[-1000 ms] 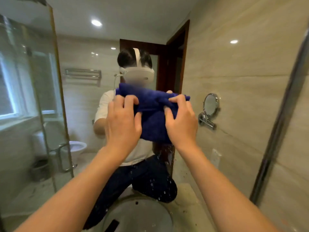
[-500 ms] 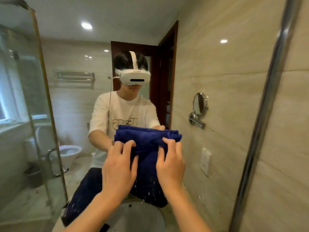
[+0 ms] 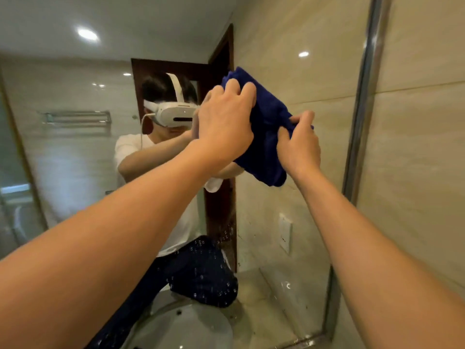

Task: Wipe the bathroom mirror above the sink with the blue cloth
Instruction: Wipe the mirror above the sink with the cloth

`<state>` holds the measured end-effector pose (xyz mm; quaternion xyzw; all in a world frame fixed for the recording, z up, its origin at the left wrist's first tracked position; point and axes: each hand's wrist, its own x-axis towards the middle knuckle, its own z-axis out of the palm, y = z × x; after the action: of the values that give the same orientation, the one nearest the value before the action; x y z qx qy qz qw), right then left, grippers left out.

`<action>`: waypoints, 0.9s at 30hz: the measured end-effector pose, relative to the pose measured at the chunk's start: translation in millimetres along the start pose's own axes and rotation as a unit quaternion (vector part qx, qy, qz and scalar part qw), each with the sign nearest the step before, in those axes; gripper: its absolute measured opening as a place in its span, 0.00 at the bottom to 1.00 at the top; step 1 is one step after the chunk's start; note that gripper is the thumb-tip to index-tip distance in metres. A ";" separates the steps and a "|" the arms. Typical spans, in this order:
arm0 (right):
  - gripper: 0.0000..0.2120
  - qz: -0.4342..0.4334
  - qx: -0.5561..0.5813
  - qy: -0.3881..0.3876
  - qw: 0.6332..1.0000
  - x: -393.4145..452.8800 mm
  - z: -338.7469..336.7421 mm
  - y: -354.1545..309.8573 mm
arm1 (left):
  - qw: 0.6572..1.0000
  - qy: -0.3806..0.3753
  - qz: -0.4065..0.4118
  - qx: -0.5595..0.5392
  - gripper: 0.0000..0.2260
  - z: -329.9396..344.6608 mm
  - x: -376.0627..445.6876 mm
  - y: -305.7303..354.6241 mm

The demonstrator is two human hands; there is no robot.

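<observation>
The blue cloth is lying bunched against the mirror, between the two hands and partly under them. The left hand is pressing on its upper left part, fingers bent over the top edge and digging into the folds. The right hand is gripping the lower right part, with thumb and fingers pinching a fold. Both forearms are reaching up and forward from the bottom corners of the view.

No brand, label or readable writing is showing anywhere on the cloth or the glass.

Below the hands, water drops are speckling the lower part of the mirror. Just to the right of the right hand, the metal mirror frame is running top to bottom, and beyond it beige wall tiles are filling the edge of the view. Under the left forearm, the rim of a pale sink is showing, set in a stone desk.

In the reflection left of the hands, a person in a white shirt and dark trousers is wearing a white headset. Behind that, a dark wooden door frame, a towel rack and ceiling lights are appearing. A white wall socket is reflected below the right hand.
</observation>
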<state>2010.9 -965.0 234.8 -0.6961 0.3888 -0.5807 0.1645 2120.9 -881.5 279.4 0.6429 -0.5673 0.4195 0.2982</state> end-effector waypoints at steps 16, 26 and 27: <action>0.09 0.041 -0.017 -0.122 0.992 -74.9 13.6 63.1 | 0.993 -0.058 0.076 0.064 0.14 36.5 -93.8 -6.8; 0.07 0.105 0.080 0.004 0.991 14.5 -42.9 128.6 | 0.976 -0.056 0.191 0.088 0.18 74.0 25.9 103.8; 0.08 0.113 0.095 0.013 0.989 12.9 -43.1 136.9 | 0.974 -0.062 0.198 0.093 0.17 79.7 25.9 110.3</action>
<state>1922.9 -1052.9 162.1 -0.6212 0.4100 -0.6015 0.2900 2029.0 -982.1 254.5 0.5674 -0.6590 0.4809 0.1121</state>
